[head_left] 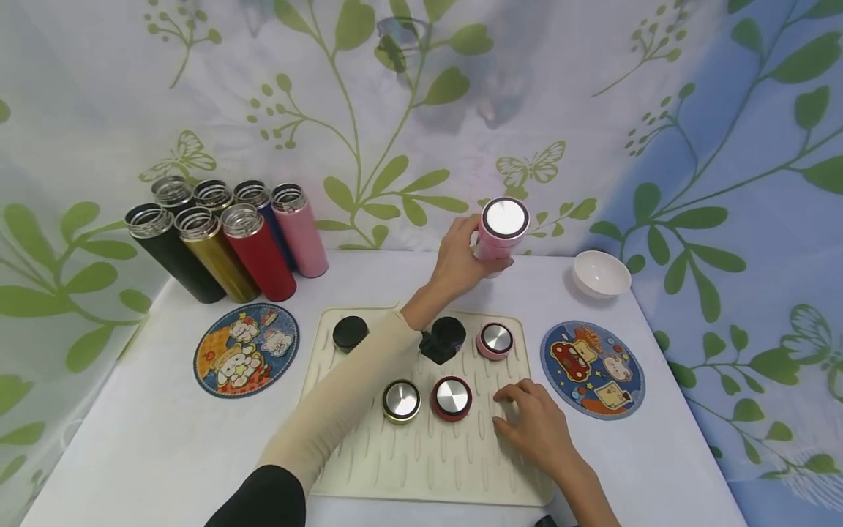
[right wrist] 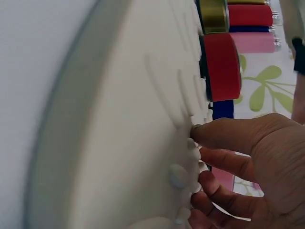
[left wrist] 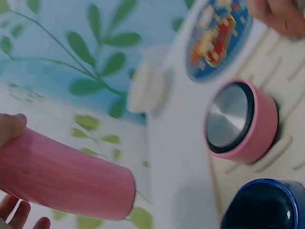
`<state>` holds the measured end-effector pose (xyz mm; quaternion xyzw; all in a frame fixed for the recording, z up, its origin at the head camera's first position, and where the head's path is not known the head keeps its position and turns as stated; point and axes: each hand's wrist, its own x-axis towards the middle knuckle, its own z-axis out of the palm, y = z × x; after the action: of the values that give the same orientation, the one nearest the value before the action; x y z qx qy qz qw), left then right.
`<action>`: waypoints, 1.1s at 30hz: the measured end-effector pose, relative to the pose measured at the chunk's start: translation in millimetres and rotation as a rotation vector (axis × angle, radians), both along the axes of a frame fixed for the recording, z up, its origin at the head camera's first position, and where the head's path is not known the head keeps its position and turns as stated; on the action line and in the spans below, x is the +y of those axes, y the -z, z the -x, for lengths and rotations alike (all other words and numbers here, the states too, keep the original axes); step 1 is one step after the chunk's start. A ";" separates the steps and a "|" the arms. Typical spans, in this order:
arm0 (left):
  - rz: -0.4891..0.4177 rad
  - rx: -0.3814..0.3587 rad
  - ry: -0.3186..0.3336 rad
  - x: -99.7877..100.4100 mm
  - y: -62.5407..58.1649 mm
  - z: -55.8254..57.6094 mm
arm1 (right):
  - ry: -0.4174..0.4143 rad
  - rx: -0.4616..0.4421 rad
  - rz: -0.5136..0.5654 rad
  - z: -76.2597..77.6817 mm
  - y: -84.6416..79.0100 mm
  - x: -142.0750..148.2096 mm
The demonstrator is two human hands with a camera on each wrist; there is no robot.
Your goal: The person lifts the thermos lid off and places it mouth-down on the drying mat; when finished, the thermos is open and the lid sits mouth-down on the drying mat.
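Observation:
My left hand (head_left: 456, 256) grips a pink thermos bottle (left wrist: 71, 176) above the back of the table, thumb on one side and fingers on the other. A silver-topped lid (head_left: 505, 217) faces up at the bottle's end in the head view. On the right part of the cream ridged mat (head_left: 421, 479) my right hand (head_left: 536, 424) rests, fingers loosely bent and holding nothing. Loose lids stand on the mat: black (head_left: 350, 333), blue (left wrist: 262, 207), pink (head_left: 495, 340), gold (head_left: 401, 400) and red (head_left: 451, 397). The red lid lies nearest my right hand.
Several lidless bottles stand together at the back left, including a red bottle (head_left: 260, 252) and a pink bottle (head_left: 301, 230). Round cartoon placemats lie left (head_left: 246, 350) and right (head_left: 593, 369) of the mat. A white bowl (head_left: 601, 274) sits at the back right, before a leaf-patterned cloth.

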<state>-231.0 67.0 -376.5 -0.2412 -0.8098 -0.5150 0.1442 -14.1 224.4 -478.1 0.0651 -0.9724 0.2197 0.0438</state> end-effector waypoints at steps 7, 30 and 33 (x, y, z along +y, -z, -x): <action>-0.301 -0.019 0.131 -36.9 -25.5 -31.7 | 0.002 -0.066 -0.003 2.9 -8.9 3.7; -0.312 -0.001 0.188 -110.7 -30.6 -111.2 | -0.042 -0.027 0.130 3.2 -49.4 2.2; -0.267 0.038 0.201 -115.1 -27.0 -119.3 | -0.086 0.021 0.196 5.3 -58.7 1.3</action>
<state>-111.6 -48.1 -349.5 -0.3095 -0.7031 -0.6251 0.1382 -19.5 225.7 -419.4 0.1043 -0.9421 0.3146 0.0505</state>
